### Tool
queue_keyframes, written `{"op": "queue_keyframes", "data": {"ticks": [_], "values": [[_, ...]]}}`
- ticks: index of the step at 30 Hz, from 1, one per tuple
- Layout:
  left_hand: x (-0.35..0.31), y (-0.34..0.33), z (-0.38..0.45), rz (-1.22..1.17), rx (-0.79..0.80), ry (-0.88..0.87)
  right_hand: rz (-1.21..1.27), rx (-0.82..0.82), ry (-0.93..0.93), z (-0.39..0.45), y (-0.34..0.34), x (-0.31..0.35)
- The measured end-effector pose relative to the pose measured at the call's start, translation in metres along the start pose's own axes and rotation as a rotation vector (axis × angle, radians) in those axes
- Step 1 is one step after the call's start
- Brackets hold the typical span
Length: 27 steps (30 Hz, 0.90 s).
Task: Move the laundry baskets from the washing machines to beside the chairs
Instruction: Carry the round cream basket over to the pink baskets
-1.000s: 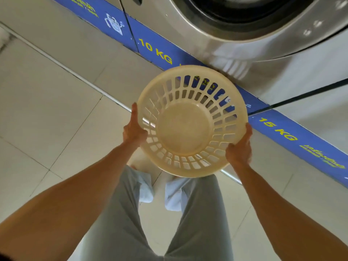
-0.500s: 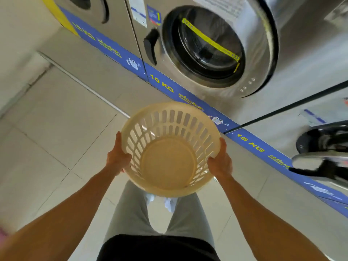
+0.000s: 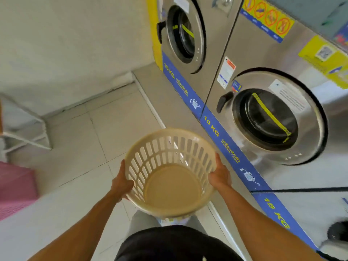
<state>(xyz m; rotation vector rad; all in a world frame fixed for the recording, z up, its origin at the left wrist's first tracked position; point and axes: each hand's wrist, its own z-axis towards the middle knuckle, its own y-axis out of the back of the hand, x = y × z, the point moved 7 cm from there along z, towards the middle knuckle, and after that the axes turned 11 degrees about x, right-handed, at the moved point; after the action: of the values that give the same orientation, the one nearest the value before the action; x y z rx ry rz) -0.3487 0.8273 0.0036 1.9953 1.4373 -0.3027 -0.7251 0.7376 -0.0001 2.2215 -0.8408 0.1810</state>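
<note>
I hold a round cream plastic laundry basket [image 3: 170,187] with slotted sides in front of my body, above the tiled floor, and it has nothing in it. My left hand [image 3: 120,182] grips its left rim and my right hand [image 3: 219,176] grips its right rim. A row of steel front-loading washing machines [image 3: 271,117] stands to the right, doors closed, with blue 10 KG and 15 KG strips along the base. No chairs can be made out for certain.
A white metal frame [image 3: 28,132] stands at the left edge by the cream wall. A pink object [image 3: 15,187] lies on the floor at the far left. A raised step [image 3: 150,102] runs along the machines' base. Light floor tiles lie ahead.
My view has risen and swung left, bringing a second machine and the wall corner into sight. The basket stays in both hands, now lower in view and farther from the machines.
</note>
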Motion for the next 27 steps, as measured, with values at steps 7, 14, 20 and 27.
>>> {"op": "queue_keyframes", "data": {"ticks": [7, 14, 20, 27], "values": [[0.059, 0.079, -0.032, -0.225, -0.179, 0.064, -0.206, 0.082, 0.195, 0.007, -0.051, 0.121], [0.115, 0.167, -0.054, -0.402, -0.358, 0.122, -0.39, 0.096, 0.406, -0.004, -0.111, 0.261], [0.168, 0.223, -0.075, -0.578, -0.511, 0.158, -0.527, 0.122, 0.569, -0.025, -0.168, 0.364], [0.218, 0.263, -0.086, -0.757, -0.633, 0.233, -0.612, 0.18, 0.733, -0.04, -0.238, 0.455]]}}
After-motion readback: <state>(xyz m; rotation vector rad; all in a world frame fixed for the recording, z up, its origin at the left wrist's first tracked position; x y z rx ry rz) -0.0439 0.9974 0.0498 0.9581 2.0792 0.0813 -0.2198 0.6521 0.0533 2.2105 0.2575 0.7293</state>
